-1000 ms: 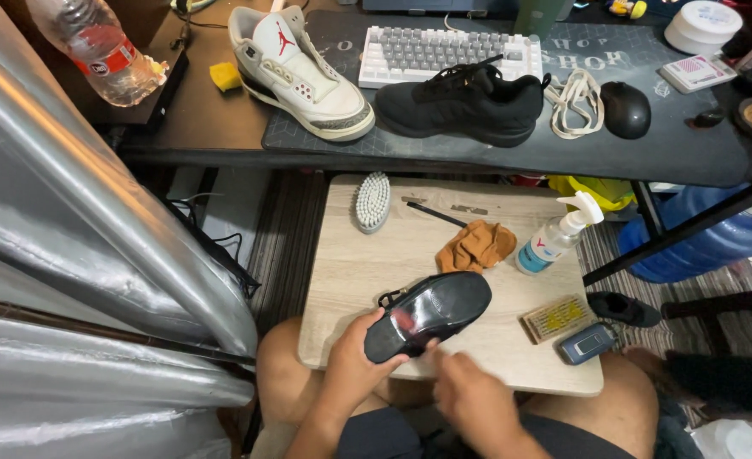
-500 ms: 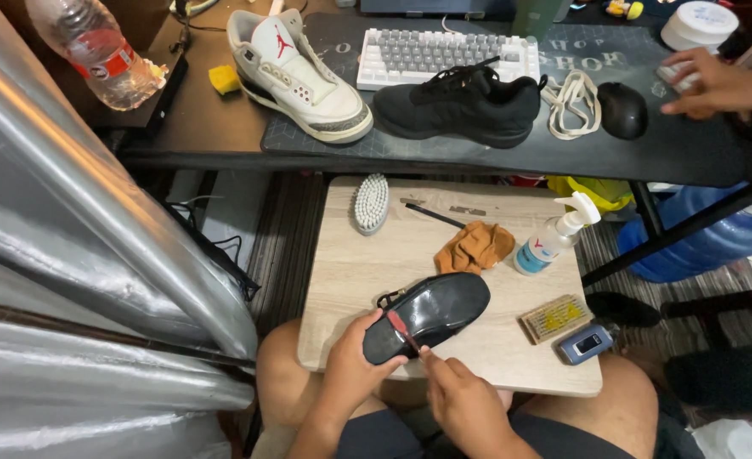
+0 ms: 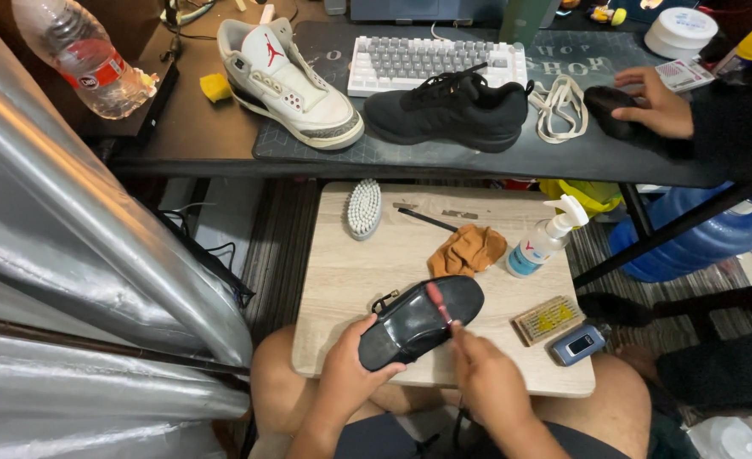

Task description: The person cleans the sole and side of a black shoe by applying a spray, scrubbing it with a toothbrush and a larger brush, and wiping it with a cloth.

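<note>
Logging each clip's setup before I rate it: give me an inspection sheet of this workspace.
Surface: small pale wooden table over the lap, below a dark desk.
Job's things: black shoe, sole up; red-tipped tool on the sole.
Clutter: white brush, tan cloth, spray bottle; on the desk a white sneaker, black sneaker, keyboard.
Hands: left hand grips the shoe's heel end; right hand holds the tool.
Cables: black wires left of the table.
Surroundings: another person's hand on the desk; blue water jug.

Wooden table, brush, cloth, spray bottle
</note>
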